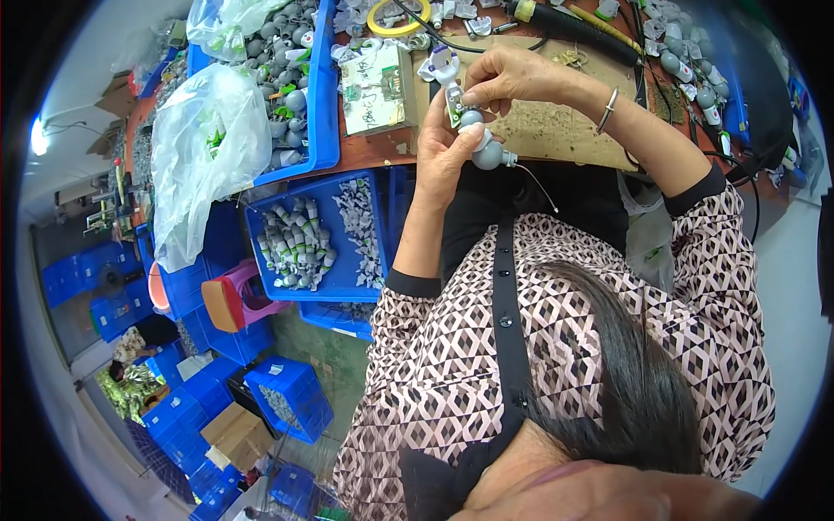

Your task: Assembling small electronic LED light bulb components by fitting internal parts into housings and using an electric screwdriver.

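Over the near edge of the work table, my left hand (441, 149) is closed around a grey-and-white plastic assembly (489, 156) with ball-shaped grey parts. A thin white cable (543, 189) trails from its lower end. A narrow green circuit board (454, 106) shows along its upper part, below a white end piece with purple on it (443, 62). From the right comes my right hand (511, 76), its thumb and fingers pinched on the assembly beside the board. Exactly what lies between those fingertips is hidden.
A blue bin (323, 130) of grey parts, partly covered by a clear plastic bag (208, 143), stands at the left. Below it, a blue tray (343, 291) holds more parts. A marked box (375, 91), yellow tape roll (398, 26) and brown cardboard (565, 130) lie on the table.
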Demonstrator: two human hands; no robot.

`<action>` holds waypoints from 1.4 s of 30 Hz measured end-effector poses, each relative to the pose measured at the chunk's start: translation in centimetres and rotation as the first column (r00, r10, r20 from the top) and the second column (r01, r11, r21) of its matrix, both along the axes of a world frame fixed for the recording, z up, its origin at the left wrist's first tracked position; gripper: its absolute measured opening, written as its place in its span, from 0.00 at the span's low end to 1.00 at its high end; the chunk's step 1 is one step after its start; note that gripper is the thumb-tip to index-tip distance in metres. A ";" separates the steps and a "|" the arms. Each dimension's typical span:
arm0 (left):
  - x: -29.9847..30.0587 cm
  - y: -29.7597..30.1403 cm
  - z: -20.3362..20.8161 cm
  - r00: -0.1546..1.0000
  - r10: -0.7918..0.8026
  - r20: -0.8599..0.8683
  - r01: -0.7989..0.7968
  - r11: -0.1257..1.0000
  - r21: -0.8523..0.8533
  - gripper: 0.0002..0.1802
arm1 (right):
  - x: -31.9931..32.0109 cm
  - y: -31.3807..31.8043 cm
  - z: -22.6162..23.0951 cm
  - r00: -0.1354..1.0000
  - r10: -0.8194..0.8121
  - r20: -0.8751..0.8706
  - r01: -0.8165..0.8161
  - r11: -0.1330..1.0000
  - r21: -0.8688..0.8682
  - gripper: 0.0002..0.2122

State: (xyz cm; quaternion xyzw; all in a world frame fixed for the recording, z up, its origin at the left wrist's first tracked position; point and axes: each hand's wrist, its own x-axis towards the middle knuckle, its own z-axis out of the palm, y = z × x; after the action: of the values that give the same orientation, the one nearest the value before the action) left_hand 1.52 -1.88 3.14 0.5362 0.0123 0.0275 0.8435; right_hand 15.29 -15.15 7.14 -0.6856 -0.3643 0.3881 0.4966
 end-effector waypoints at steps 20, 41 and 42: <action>0.6 -0.9 -1.3 0.999 0.021 0.047 -0.019 0.999 -0.033 0.36 | -0.5 -1.4 -0.1 0.994 -0.054 0.091 0.060 0.996 -0.063 0.12; 0.4 0.3 -2.9 0.985 0.118 -0.123 -0.106 0.990 0.097 0.40 | 3.5 -17.5 17.4 0.087 -0.764 0.639 -0.437 0.548 0.714 0.11; 0.1 0.2 -3.8 0.983 0.183 -0.028 -0.173 0.960 0.221 0.42 | 2.7 -17.4 19.6 0.041 -0.769 0.638 -0.496 0.539 0.681 0.11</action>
State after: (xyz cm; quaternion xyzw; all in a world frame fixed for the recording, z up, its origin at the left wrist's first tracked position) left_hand 1.59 -1.67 -0.68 0.6226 0.0775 0.0915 0.7733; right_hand 18.02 -32.60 26.72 -0.4579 -0.6349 -0.4832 0.3921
